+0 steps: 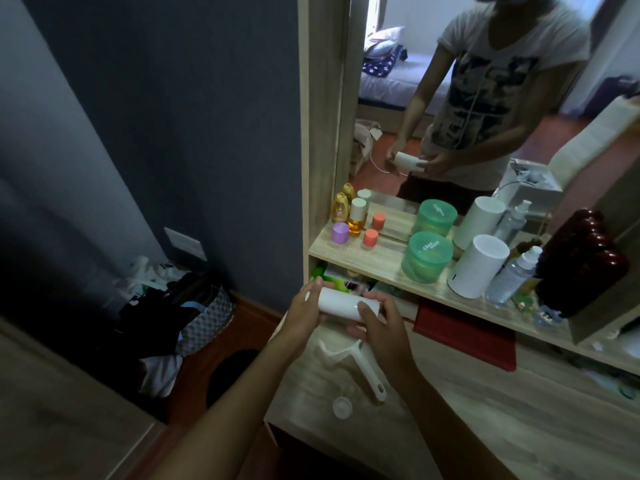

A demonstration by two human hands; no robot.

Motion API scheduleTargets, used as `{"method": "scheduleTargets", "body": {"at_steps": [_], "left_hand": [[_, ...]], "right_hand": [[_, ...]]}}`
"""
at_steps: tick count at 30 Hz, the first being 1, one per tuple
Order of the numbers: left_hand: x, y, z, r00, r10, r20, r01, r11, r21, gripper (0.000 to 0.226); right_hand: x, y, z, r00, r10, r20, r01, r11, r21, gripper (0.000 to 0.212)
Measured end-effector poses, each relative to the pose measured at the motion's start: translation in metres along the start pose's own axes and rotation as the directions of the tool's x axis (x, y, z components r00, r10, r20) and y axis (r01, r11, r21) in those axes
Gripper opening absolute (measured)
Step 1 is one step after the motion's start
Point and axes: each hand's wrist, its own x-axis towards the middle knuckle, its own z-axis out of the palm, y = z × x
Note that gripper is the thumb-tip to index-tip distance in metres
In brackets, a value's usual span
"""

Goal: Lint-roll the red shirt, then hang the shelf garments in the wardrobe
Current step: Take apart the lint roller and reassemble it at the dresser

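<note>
Over the near-left corner of the wooden dresser top (467,410), both hands hold a white lint roll (341,304) level between them. Left hand (304,315) wraps the roll's left end, fingers curled round it; right hand (379,327) pinches the right end, thumb on top. Roll is a bare cylinder, off its handle. White lint-roller handle (356,365) lies flat on the dresser just below the hands, grip end pointing near-right; a small round white cap (342,407) sits near it, closer to the viewer. Judgement: tool laid out in parts so the roll can be fitted or its sheet readied before use, held at both ends to keep fingers off the sticky face. Folded red fabric (464,336) rests in the open shelf under the upper ledge, right of the hands, not touched; likely the red shirt, though I cannot confirm the garment type. Upper ledge carries green tubs (427,256), a white cylinder (478,265), a spray bottle (512,275) and small jars. Mirror (485,98) behind shows the person standing with the roll. Bag of laundry (194,306) on the floor far left. Lint-rolling not yet begun.
</note>
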Motion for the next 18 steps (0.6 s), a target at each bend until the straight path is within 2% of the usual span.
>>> {"method": "scheduleTargets", "body": {"at_steps": [3,5,8,11,14,18], "left_hand": [[-0.002,0.009,0.007,0.992,-0.122,-0.014,0.117,0.974,-0.192,0.066],[-0.004,0.012,0.006,0.99,-0.14,-0.013,0.133,0.962,-0.239,0.074],[-0.006,0.02,0.004,0.995,-0.101,-0.021,0.096,0.98,-0.172,0.073],[-0.004,0.03,0.003,0.998,-0.045,-0.045,0.041,0.995,-0.095,0.071],[-0.006,0.037,-0.003,0.999,-0.03,-0.038,0.029,0.999,-0.038,0.072],[-0.007,0.038,-0.021,0.985,-0.107,0.138,0.127,0.981,-0.147,0.061]], "right_hand": [[-0.004,-0.006,0.005,0.998,-0.059,0.037,0.059,0.998,-0.016,0.015],[-0.004,-0.01,0.005,0.991,-0.11,0.07,0.116,0.99,-0.076,0.018],[-0.002,-0.016,0.004,0.975,-0.166,0.148,0.187,0.972,-0.141,0.019],[0.002,-0.019,0.009,0.98,-0.143,0.139,0.163,0.977,-0.14,0.021],[0.003,-0.023,0.016,0.968,-0.184,0.169,0.207,0.97,-0.125,0.022],[0.001,-0.022,0.024,0.96,-0.199,0.196,0.216,0.974,-0.073,0.023]]}}
